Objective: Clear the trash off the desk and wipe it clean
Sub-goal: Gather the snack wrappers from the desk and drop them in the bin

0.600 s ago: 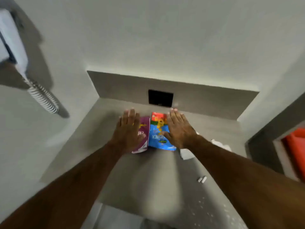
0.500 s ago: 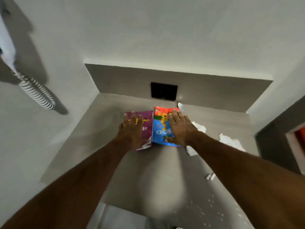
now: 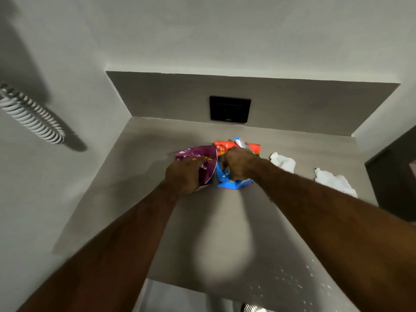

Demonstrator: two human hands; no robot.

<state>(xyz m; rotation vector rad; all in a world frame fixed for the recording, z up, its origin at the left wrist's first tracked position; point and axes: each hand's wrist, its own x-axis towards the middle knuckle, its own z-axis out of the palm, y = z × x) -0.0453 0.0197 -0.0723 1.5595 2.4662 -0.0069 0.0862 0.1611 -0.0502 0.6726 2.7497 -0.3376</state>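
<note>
Two snack wrappers lie side by side near the back of the grey desk. My left hand has its fingers closed on the purple wrapper, which is crumpling. My right hand is fisted around the blue and orange wrapper, bunching it up. Two crumpled white tissues lie on the desk to the right of my right forearm.
A black socket plate sits on the back panel just behind the wrappers. White crumbs dot the desk's near right part. A coiled white cord hangs on the left wall. A dark opening stands at the right.
Both hands lay flat on the wrappers before; their fingers have now curled shut, and both wrappers are crumpled and lifting off the desk. The view has tilted down slightly.
</note>
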